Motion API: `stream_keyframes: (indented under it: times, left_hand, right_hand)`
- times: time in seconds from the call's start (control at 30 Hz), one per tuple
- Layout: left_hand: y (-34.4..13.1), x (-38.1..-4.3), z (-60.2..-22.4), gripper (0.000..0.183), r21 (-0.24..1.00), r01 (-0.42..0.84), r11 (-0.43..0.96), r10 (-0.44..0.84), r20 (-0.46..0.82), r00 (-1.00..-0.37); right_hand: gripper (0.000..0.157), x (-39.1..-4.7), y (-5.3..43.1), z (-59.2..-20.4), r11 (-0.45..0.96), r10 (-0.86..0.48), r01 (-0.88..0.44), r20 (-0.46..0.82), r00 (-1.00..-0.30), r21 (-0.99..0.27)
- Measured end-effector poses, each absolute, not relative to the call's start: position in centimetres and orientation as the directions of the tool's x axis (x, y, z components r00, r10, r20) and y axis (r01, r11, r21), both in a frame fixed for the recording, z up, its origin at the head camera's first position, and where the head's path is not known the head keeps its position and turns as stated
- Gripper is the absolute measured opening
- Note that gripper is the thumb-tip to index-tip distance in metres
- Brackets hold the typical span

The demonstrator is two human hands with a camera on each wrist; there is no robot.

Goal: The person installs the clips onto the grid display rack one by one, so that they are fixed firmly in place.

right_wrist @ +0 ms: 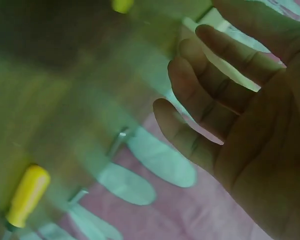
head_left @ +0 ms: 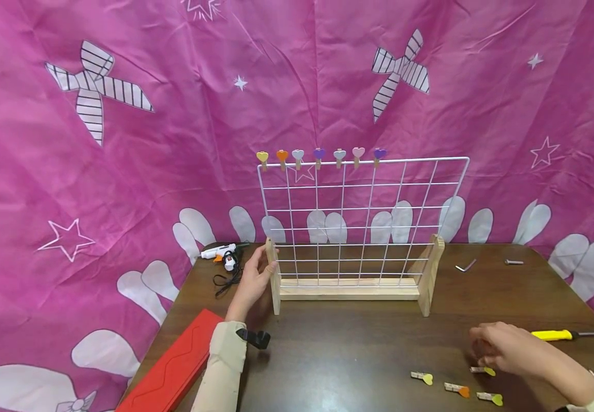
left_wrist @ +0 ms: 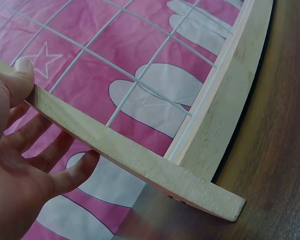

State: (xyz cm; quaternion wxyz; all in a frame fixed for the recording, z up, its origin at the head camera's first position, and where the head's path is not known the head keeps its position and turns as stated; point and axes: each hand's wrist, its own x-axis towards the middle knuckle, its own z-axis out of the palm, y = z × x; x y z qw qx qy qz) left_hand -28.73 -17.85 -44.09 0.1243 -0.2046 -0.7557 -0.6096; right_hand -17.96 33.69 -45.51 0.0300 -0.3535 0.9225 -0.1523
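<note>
A white wire grid rack [head_left: 353,207] stands upright in a wooden base, with several heart-topped mini clothespins [head_left: 319,155] along its top wire. My left hand [head_left: 254,280] grips the rack's left wooden side post [left_wrist: 120,150], thumb on one side and fingers on the other. My right hand [head_left: 513,346] hovers at the right front with fingers loosely bent; nothing shows between them in the right wrist view. Just below it lies a yellow-heart clothespin [head_left: 482,371]. Beside that are an orange-heart clothespin [head_left: 456,389] and two more yellow-heart ones [head_left: 422,377].
A yellow-handled screwdriver [head_left: 554,335] lies right of my right hand. Farther back are a hex key [head_left: 466,266] and a bolt [head_left: 514,262]. A glue gun [head_left: 220,251] with its cord sits back left, and a red box [head_left: 178,360] lies at the left edge.
</note>
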Motion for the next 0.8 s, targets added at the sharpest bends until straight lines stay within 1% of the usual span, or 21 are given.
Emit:
stream_keyframes:
  times: [0.13,0.23,0.33,0.47,0.57,0.7,0.8]
  left_hand:
    - [-17.9,-28.7,-44.1,0.042,0.876,0.449,0.177,0.156,0.426,-0.891]
    - [-17.9,-28.8,-44.2,0.042,0.875,0.45,0.181,0.16,0.425,-0.891]
    - [-17.9,-28.8,-44.1,0.043,0.875,0.449,0.184,0.162,0.423,-0.891]
    - [-17.8,-28.8,-44.1,0.044,0.879,0.439,0.189,0.163,0.412,-0.896]
    - [-17.8,-28.8,-44.0,0.045,0.881,0.433,0.188,0.164,0.407,-0.899]
    - [-17.9,-28.8,-44.1,0.044,0.881,0.435,0.187,0.162,0.409,-0.898]
    - [-18.0,-28.8,-44.1,0.043,0.878,0.439,0.19,0.163,0.412,-0.896]
  right_hand:
    - [0.028,-18.0,34.5,-47.2,0.669,-0.674,-0.635,0.046,-0.737,-0.386]
    - [0.025,-18.1,34.9,-48.1,0.651,-0.685,-0.633,0.035,-0.728,-0.42]
    - [0.024,-18.1,35.1,-48.7,0.648,-0.687,-0.637,0.04,-0.726,-0.417]
    - [0.022,-18.0,35.1,-48.9,0.667,-0.67,-0.61,0.014,-0.742,-0.427]
    - [0.021,-18.0,35.2,-48.8,0.685,-0.654,-0.574,-0.032,-0.756,-0.448]
    - [0.027,-18.0,35.7,-49.0,0.678,-0.659,-0.57,-0.039,-0.752,-0.464]
    - [0.031,-17.9,36.0,-49.1,0.661,-0.67,-0.604,0.011,-0.742,-0.445]
